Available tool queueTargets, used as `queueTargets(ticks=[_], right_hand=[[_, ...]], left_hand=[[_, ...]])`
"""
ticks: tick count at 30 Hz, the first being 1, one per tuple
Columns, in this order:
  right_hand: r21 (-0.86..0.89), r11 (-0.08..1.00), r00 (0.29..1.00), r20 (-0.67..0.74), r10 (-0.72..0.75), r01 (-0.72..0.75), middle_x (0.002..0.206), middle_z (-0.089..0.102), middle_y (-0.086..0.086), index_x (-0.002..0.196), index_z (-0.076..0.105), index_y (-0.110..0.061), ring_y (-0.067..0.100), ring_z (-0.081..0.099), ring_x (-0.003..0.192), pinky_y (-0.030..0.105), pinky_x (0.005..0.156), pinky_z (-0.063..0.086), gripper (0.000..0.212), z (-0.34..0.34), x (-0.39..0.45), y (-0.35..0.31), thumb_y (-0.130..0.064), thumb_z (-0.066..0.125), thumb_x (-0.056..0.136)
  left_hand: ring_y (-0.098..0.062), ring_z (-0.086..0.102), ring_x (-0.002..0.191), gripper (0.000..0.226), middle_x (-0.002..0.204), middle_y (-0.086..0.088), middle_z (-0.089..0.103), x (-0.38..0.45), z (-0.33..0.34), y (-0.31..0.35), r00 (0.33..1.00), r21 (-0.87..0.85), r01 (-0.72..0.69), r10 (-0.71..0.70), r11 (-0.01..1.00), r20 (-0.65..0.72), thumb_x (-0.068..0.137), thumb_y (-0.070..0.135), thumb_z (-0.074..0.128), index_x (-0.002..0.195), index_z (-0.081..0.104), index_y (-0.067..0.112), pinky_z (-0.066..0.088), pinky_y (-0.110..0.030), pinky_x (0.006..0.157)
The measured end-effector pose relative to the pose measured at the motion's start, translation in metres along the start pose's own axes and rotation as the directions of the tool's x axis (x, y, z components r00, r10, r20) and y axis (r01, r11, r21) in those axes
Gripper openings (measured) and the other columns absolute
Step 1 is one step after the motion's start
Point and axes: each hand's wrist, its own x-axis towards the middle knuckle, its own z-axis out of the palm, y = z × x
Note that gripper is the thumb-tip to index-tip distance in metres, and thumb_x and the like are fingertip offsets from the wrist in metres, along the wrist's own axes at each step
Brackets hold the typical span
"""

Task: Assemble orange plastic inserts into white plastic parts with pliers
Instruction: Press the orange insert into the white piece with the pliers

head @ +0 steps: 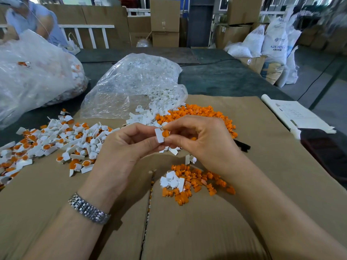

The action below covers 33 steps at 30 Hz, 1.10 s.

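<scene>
Now left hand point(129, 145) pinches white part point(159, 135), right hand point(202, 139) orange insert point(165, 133).

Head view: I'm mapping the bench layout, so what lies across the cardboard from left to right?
Pile of assembled parts → left hand → white part pinched with an orange insert → right hand → paper sheet.

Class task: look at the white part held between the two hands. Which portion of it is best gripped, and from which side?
Grip the white part by its flat rectangular tab, from the left, as the left hand pinches it. The tab's broad faces suit a pinch, and this probably leaves the right end free, where the right hand presses the orange insert.
</scene>
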Motion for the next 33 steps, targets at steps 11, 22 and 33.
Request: queueTargets(ticks=[11,22,33], right_hand=[[-0.214,0.973,0.996,0.027,-0.083,0.087,0.094,0.072,0.000,0.110,0.077,-0.011,0.009,0.065,0.085,0.032,0.080,0.055,0.022,0.007,0.000,-0.002,-0.015,0.078,0.088],[-0.570,0.740,0.925,-0.111,0.362,-0.358,0.124,0.057,-0.001,0.132,0.055,-0.022,0.016,0.058,0.113,0.037,0.095,0.051,0.050,-0.026,0.006,0.019,-0.050,0.065,0.093],[-0.792,0.422,0.780,-0.104,0.618,-0.440,0.109,0.057,0.008,0.104,0.057,-0.015,0.029,0.053,0.107,0.048,0.091,0.046,0.047,-0.025,0.004,0.040,-0.060,0.059,0.091]], left_hand=[[-0.029,0.076,0.085,0.014,0.087,-0.018,0.075,0.006,-0.001,-0.003,0.992,-0.100,0.115,-0.119,0.988,-0.036,0.069,0.000,0.078,0.081,0.071,-0.001,0.062,-0.028,0.076],[-0.039,0.076,0.093,0.009,0.083,-0.020,0.075,0.011,-0.005,-0.004,0.973,-0.259,0.208,-0.228,0.943,-0.049,0.065,-0.006,0.076,0.068,0.072,0.002,0.063,-0.027,0.069],[-0.034,0.078,0.085,0.017,0.085,-0.019,0.076,0.012,-0.009,-0.003,0.957,-0.221,0.278,-0.290,0.935,-0.022,0.064,0.003,0.080,0.080,0.074,0.003,0.063,-0.026,0.062]])
